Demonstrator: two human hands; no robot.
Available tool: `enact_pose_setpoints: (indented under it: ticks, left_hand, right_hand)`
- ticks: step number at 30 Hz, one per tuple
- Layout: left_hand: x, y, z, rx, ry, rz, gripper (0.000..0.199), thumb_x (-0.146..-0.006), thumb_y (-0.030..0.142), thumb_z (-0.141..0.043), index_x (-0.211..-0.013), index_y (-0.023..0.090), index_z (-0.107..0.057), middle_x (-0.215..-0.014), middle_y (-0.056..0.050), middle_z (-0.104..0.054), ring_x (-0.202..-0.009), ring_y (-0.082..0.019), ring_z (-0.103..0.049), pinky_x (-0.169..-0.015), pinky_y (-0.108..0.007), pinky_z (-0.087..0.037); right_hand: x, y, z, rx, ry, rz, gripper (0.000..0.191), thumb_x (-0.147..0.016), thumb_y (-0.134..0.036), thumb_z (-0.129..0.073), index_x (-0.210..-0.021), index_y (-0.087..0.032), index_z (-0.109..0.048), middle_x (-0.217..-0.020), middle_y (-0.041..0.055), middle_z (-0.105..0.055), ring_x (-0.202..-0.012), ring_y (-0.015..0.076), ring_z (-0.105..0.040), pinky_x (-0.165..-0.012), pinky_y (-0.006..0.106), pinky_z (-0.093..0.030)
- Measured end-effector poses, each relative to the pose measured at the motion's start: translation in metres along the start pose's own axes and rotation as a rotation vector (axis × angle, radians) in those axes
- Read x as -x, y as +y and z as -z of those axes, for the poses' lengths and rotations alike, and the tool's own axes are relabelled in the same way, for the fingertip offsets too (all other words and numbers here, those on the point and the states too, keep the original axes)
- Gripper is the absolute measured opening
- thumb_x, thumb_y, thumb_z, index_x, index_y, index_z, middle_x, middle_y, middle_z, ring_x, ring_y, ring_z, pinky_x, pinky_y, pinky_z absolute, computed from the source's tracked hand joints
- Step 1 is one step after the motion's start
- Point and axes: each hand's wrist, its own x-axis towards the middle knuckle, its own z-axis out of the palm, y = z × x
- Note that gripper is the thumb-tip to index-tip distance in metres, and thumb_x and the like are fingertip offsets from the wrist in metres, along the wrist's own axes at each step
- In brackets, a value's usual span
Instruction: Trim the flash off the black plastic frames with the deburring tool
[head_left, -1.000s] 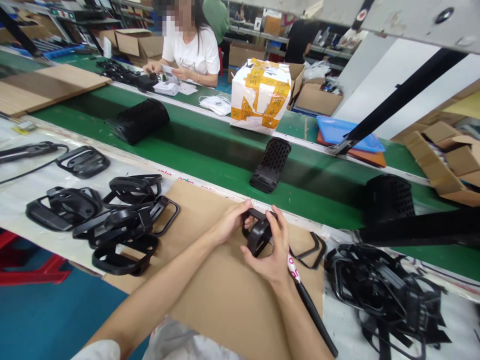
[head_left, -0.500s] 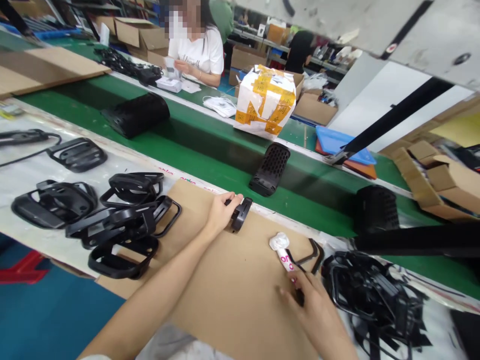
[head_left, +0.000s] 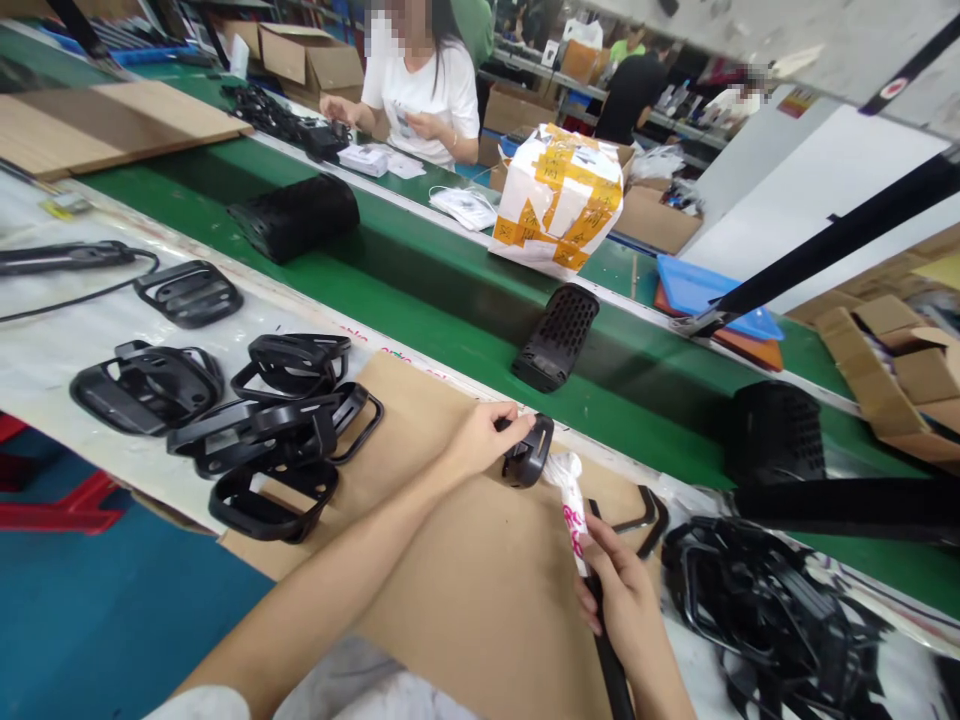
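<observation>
My left hand (head_left: 491,432) is closed on a black plastic bracket (head_left: 529,458), holding it against the brown cardboard sheet (head_left: 450,560) near the belt's edge. My right hand (head_left: 621,590) wraps round the black handle of a hammer-like tool (head_left: 573,520). White material with pink lettering covers its upper part and head, hiding the head's exact form. That wrapped head lies just right of the bracket; whether they touch I cannot tell. Beside my right hand, bent black bars (head_left: 649,520) rest on the cardboard.
Several black brackets (head_left: 277,500) lie at left, and a heap of black parts (head_left: 772,610) at right. Beyond runs a green conveyor belt (head_left: 435,310) carrying perforated black housings (head_left: 559,335). A taped white box (head_left: 559,205) and a seated person (head_left: 424,95) are across it.
My right hand has closed round the tool's handle and lifted it, bringing its white head close to the bracket. The bracket has turned in my left hand. The whole view has shifted slightly.
</observation>
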Motion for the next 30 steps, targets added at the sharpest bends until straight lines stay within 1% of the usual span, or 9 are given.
enact_pose_setpoints:
  ticks: [3, 7, 9, 14, 18, 19, 23, 27, 30]
  left_hand:
    - [0.005, -0.003, -0.01, 0.014, -0.009, 0.043, 0.048, -0.093, 0.051, -0.056, -0.063, 0.02, -0.036, -0.062, 0.004, -0.032, -0.062, -0.012, -0.034, -0.06, -0.028, -0.026]
    - [0.008, -0.008, -0.018, 0.073, -0.044, 0.101, 0.048, -0.094, 0.053, -0.055, -0.063, 0.02, -0.039, -0.061, 0.004, -0.034, -0.061, -0.012, -0.035, -0.059, -0.028, -0.026]
    - [0.009, -0.009, -0.02, 0.072, -0.029, 0.108, 0.049, -0.095, 0.053, -0.055, -0.063, 0.02, -0.038, -0.061, 0.004, -0.033, -0.061, -0.012, -0.035, -0.059, -0.028, -0.025]
    - [0.011, -0.008, -0.023, 0.06, 0.033, 0.114, 0.049, -0.096, 0.053, -0.055, -0.063, 0.02, -0.037, -0.062, 0.004, -0.032, -0.063, -0.012, -0.036, -0.059, -0.028, -0.026]
    - [0.012, -0.008, -0.026, 0.056, 0.061, 0.118, 0.047, -0.095, 0.05, -0.054, -0.063, 0.019, -0.039, -0.061, 0.004, -0.033, -0.063, -0.012, -0.037, -0.06, -0.028, -0.027]
    - [0.012, -0.008, -0.027, 0.056, 0.067, 0.122, 0.047, -0.095, 0.05, -0.054, -0.063, 0.019, -0.039, -0.061, 0.004, -0.033, -0.062, -0.012, -0.037, -0.06, -0.028, -0.027]
    - [0.012, -0.006, -0.027, 0.038, 0.089, 0.131, 0.046, -0.095, 0.049, -0.055, -0.063, 0.019, -0.039, -0.061, 0.004, -0.034, -0.063, -0.012, -0.038, -0.061, -0.028, -0.027]
    - [0.014, -0.007, -0.028, 0.029, 0.082, 0.136, 0.046, -0.096, 0.05, -0.054, -0.064, 0.019, -0.041, -0.061, 0.004, -0.034, -0.064, -0.013, -0.039, -0.061, -0.028, -0.028]
    - [0.014, -0.007, -0.029, 0.041, 0.098, 0.127, 0.047, -0.096, 0.051, -0.053, -0.064, 0.02, -0.04, -0.061, 0.004, -0.033, -0.063, -0.013, -0.039, -0.061, -0.028, -0.028]
  right_hand:
    - [0.006, 0.003, -0.022, -0.081, 0.016, 0.033, 0.086, -0.081, -0.073, -0.071, -0.142, -0.013, -0.057, -0.059, -0.0074, -0.048, -0.04, 0.0095, -0.037, -0.035, 0.02, -0.028]
    - [0.007, 0.003, -0.035, -0.025, -0.074, 0.05, 0.083, -0.082, -0.077, -0.069, -0.137, -0.015, -0.064, -0.074, -0.0013, -0.059, -0.04, 0.0076, -0.039, -0.035, 0.021, -0.03]
    - [0.008, 0.004, -0.034, -0.054, -0.067, 0.009, 0.086, -0.079, -0.078, -0.071, -0.139, -0.016, -0.064, -0.072, -0.0023, -0.057, -0.042, 0.0078, -0.04, -0.035, 0.02, -0.03]
    - [0.013, 0.013, -0.038, -0.176, 0.139, -0.028, 0.092, -0.073, -0.082, -0.075, -0.139, -0.019, -0.061, -0.072, -0.0007, -0.059, -0.049, 0.0097, -0.046, -0.038, 0.017, -0.033]
    - [0.013, 0.012, -0.045, -0.122, -0.017, -0.062, 0.096, -0.071, -0.088, -0.071, -0.134, -0.015, -0.063, -0.059, -0.0056, -0.05, -0.038, 0.0084, -0.035, -0.033, 0.019, -0.026]
    - [0.014, 0.011, -0.045, -0.106, -0.02, -0.065, 0.095, -0.072, -0.087, -0.071, -0.134, -0.015, -0.062, -0.06, -0.0053, -0.052, -0.037, 0.0084, -0.034, -0.032, 0.02, -0.025]
    - [0.016, 0.007, -0.048, -0.151, 0.115, -0.022, 0.091, -0.074, -0.088, -0.069, -0.13, -0.017, -0.064, -0.065, -0.0024, -0.056, -0.041, 0.0092, -0.038, -0.033, 0.021, -0.029]
    - [0.016, 0.009, -0.052, -0.118, 0.009, -0.083, 0.092, -0.069, -0.089, -0.071, -0.125, -0.016, -0.067, -0.058, -0.0049, -0.048, -0.04, 0.0096, -0.034, -0.032, 0.021, -0.027]
    - [0.016, 0.011, -0.052, -0.059, 0.074, 0.023, 0.082, -0.082, -0.085, -0.063, -0.128, -0.017, -0.066, -0.059, -0.0032, -0.05, -0.043, 0.0118, -0.041, -0.035, 0.022, -0.032]
